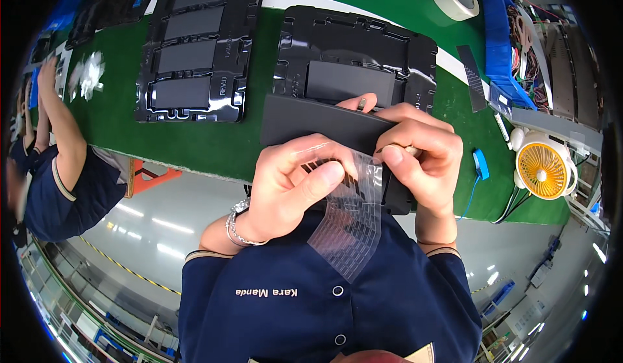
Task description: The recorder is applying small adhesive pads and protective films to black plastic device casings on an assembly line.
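Four dark plates sit in the left black tray on the green worktop, best left undisturbed. Next, the left hand has its thumb and fingers nearly together on the upper part of a clear sheet; a light grip should avoid creasing it. Just beyond, a loose dark panel spans the space between the hands and wants keeping steady, touched by its edges. The clear sheet hangs before the shirt, so its free end is better kept from snagging. Rightmost, the right hand pinches thumb against forefinger beside the sheet's edge; I cannot tell what they grip. Small, slow pulls seem safest.
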Motion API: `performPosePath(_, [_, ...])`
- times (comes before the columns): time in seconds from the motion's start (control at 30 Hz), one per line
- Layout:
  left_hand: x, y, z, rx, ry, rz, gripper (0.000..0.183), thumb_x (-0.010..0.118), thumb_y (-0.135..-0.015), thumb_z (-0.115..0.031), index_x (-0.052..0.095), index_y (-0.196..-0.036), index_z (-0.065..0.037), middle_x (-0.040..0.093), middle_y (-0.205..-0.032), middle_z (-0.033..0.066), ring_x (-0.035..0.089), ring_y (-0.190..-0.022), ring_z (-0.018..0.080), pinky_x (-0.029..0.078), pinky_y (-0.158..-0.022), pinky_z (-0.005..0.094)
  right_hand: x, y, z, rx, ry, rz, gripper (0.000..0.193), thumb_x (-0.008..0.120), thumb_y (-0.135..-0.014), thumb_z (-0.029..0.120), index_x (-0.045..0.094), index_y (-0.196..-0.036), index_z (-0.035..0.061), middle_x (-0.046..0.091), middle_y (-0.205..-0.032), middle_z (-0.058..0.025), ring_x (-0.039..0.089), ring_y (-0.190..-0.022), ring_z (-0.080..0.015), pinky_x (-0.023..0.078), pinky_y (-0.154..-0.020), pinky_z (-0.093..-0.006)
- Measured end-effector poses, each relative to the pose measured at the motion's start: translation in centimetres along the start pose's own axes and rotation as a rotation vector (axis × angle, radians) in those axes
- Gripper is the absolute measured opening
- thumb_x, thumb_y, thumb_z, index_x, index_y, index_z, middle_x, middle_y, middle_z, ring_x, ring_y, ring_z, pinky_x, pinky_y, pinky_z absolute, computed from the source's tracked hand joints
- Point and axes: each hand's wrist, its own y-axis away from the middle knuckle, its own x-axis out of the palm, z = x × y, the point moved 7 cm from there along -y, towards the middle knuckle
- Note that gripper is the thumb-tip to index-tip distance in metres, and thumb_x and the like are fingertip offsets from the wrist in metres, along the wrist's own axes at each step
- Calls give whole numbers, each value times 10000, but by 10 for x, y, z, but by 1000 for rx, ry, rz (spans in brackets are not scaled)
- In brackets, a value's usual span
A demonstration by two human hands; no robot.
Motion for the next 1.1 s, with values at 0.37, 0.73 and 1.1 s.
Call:
performPosePath(0.37, [7,10,1,-86,-144,-1,262,602,-934,-191,621,-920,70,651,-841,105,622,-757,139,505,-699,253,3,0,3,54,72,-179,81,632,-842,9,675,-880,-48,697,-888,-124,632,-718,-154,487,-623,-253])
performPosePath(0.73, [4,16,12,-111,-185,-1,216,607,-925,-167,631,-931,47,654,-905,104,610,-867,159,478,-798,276,7,3,-3,184,67,-190,74,666,-843,35,678,-869,-33,668,-768,-88,584,-647,-114,437,-557,-241])
performPosePath(1.1, [6,12,8,-80,-178,9,184,606,-916,-150,631,-916,32,601,-1042,135,549,-999,211,442,-867,319,7,3,-3,201,85,-201,59,671,-824,20,681,-847,-33,664,-747,-80,572,-617,-91,416,-514,-227])
